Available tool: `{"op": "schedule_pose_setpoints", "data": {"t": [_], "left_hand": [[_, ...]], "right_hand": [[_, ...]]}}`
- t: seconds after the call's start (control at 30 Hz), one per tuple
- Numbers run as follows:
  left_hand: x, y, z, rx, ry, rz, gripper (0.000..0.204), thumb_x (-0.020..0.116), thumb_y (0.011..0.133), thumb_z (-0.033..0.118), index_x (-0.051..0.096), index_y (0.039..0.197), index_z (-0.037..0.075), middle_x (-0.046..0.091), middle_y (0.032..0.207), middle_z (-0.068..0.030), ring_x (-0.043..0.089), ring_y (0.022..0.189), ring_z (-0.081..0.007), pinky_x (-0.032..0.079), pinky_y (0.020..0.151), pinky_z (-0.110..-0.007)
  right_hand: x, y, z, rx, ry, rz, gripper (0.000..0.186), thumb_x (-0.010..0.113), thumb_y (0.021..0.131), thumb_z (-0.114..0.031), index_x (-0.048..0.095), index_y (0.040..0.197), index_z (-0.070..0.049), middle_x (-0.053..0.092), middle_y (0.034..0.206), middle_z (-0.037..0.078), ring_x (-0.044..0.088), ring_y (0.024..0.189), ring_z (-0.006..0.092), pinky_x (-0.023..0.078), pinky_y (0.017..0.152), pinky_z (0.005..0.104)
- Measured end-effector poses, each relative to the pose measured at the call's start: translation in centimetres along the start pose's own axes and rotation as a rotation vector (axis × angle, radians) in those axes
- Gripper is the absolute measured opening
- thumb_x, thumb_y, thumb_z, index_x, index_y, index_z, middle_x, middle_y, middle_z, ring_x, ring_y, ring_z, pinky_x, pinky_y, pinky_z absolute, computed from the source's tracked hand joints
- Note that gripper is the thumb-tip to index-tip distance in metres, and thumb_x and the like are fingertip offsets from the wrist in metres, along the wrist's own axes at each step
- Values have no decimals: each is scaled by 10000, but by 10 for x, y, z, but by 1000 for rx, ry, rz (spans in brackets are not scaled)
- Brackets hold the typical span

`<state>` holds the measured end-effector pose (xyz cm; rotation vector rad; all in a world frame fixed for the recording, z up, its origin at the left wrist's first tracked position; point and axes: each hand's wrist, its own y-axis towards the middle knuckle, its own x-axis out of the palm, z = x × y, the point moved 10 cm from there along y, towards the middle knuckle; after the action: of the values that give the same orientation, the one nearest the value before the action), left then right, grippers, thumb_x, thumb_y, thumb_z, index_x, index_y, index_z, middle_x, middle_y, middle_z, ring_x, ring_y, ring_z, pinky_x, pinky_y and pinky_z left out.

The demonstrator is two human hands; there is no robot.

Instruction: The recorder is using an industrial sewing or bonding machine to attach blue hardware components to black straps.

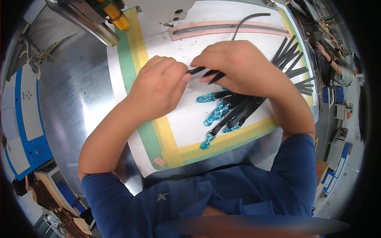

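Observation:
Both my hands are together over the white work sheet (178, 131). My left hand (158, 85) is closed, its thumb and fingers pinching one end of a flat black strap (196, 70). Close beside it, my right hand (238, 63) is curled over the same strap, and dark strap ends stick out between its thumb and fingers. A bundle of black straps (238, 109) lies under and beside my right hand and wrist, fanned out to the far right. Their near ends carry metal clips in shiny blue wrapping (217, 113). My right hand hides part of the bundle.
Yellow and green tape (137, 47) borders the sheet. A pink-edged strip (230, 29) lies across the far side, with a loose dark strap end (254, 16) over it. A machine with a yellow nozzle (119, 20) overhangs at far left. Another person (343, 71) works at far right.

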<state>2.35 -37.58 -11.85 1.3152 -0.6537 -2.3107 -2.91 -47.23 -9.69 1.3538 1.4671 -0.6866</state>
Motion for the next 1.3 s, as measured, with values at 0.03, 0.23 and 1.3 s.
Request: {"op": "schedule_pose_setpoints", "data": {"t": [0.03, 0.23, 1.3], "left_hand": [[2, 1, -1, -3, -20, -10, 87, 711, 880, 12, 638, 928, 8, 582, 788, -134, 559, 727, -337, 462, 681, -429], [8, 2, -11, -37, -70, -57, 80, 666, 884, -16, 620, 945, 5, 569, 814, -144, 548, 750, -340, 453, 696, -431], [13, 10, -79, -235, 686, -115, 536, 744, 904, 343, 641, 1307, 5, 654, 1292, -142, 614, 1201, -323, 480, 1014, -455]], "right_hand": [[3, 5, 1, 1, 6, 1, 179, 745, 822, -128, 695, 988, -81, 679, 851, 91, 685, 849, 336, 536, 731, 443], [14, 13, 10, 24, 108, -16, 109, 754, 805, -133, 702, 884, -78, 671, 826, 96, 678, 816, 331, 527, 713, 444], [25, 37, 103, 9, -156, 102, 316, 672, 777, 12, 742, 1068, -92, 684, 1015, 69, 695, 899, 303, 551, 771, 416]]}}
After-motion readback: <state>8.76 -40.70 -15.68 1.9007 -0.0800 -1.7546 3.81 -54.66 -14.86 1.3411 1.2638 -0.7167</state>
